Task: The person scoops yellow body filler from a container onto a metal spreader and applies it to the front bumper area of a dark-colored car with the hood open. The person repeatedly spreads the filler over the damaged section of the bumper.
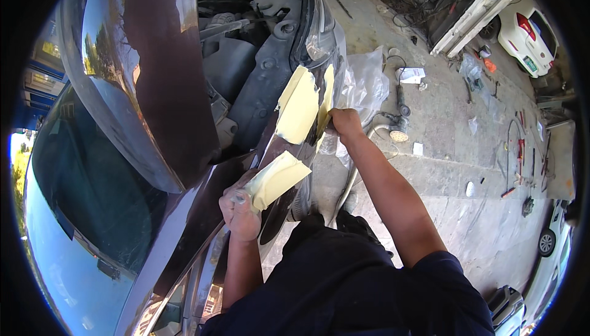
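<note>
My left hand (241,214), its fingers smeared pale grey, is closed round a flat putty board (278,179) covered with pale yellow filler. The board is held just above the dark car fender. Ahead of it, a broad patch of yellow filler (297,107) lies on the fender's top, with a ragged edge. A narrower yellow strip (326,99) runs along the fender's outer side. At the lower part of that strip, my right hand (345,124) is closed with its fingers against it. Whatever those fingers grip is hidden.
The car's raised hood (153,72) stands left of the open engine bay (246,72). Clear plastic sheeting (365,81) hangs beside the front wheel area. A hose-fed sander (399,128) lies on the concrete floor, with tools and a white car (525,35) farther right.
</note>
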The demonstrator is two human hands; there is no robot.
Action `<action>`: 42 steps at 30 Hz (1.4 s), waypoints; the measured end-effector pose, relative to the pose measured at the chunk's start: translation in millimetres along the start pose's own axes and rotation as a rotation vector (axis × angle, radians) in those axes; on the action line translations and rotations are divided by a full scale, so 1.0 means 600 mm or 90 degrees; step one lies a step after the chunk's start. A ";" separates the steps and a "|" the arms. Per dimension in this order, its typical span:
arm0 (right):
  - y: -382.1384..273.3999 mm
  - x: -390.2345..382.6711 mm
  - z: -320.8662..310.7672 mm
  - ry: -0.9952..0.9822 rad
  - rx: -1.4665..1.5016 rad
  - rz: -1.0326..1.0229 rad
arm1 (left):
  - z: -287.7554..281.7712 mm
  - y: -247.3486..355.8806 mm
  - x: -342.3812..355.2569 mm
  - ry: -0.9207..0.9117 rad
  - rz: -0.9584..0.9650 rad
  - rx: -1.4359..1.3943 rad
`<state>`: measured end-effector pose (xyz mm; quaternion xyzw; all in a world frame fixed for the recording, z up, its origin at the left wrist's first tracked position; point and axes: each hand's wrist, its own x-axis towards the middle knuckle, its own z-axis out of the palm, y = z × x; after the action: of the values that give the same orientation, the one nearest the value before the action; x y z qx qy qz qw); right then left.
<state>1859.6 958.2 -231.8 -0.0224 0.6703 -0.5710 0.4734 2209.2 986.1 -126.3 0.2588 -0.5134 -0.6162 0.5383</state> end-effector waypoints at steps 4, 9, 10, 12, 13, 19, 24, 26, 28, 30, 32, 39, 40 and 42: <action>-0.055 -0.003 0.010 0.009 0.044 -0.042 | 0.007 0.010 0.010 -0.047 -0.001 -0.003; -0.120 -0.006 0.005 0.005 0.059 -0.053 | 0.005 0.002 0.006 -0.022 0.014 0.030; -0.131 -0.016 0.002 0.006 0.063 -0.061 | 0.003 0.002 0.005 -0.019 0.008 0.028; -0.156 -0.043 -0.009 0.011 0.072 -0.078 | 0.002 0.003 0.005 -0.014 -0.002 0.023; -0.158 -0.050 -0.021 0.012 0.071 -0.098 | 0.002 0.007 0.006 -0.014 -0.023 0.019; -0.090 -0.045 -0.084 0.061 0.010 -0.082 | 0.002 0.010 0.006 -0.012 -0.042 0.003; 0.018 0.006 -0.080 0.047 -0.040 -0.021 | 0.014 0.024 0.013 -0.016 -0.069 -0.011; 0.039 0.013 -0.069 0.033 -0.051 -0.002 | 0.011 0.023 0.014 -0.021 -0.066 -0.009; 0.053 0.023 -0.060 0.049 -0.076 -0.007 | 0.002 0.014 0.010 -0.053 -0.037 -0.028; 0.055 0.029 -0.050 0.051 -0.094 -0.002 | -0.010 0.002 0.009 -0.111 0.017 -0.064; 0.049 0.032 -0.045 0.037 -0.084 -0.006 | -0.014 0.004 0.008 -0.108 0.009 -0.034; -0.003 0.049 -0.016 0.042 -0.074 -0.013 | -0.009 0.001 0.002 -0.054 0.001 -0.004; -0.014 0.046 -0.012 0.038 -0.059 -0.019 | -0.008 0.002 0.003 -0.057 0.003 -0.007; -0.051 0.030 -0.004 0.028 -0.032 -0.033 | -0.009 0.003 0.003 -0.064 0.006 -0.015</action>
<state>1832.4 939.4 -218.9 -0.0392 0.6938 -0.5664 0.4430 2214.0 982.6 -125.9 0.2190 -0.5338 -0.6315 0.5180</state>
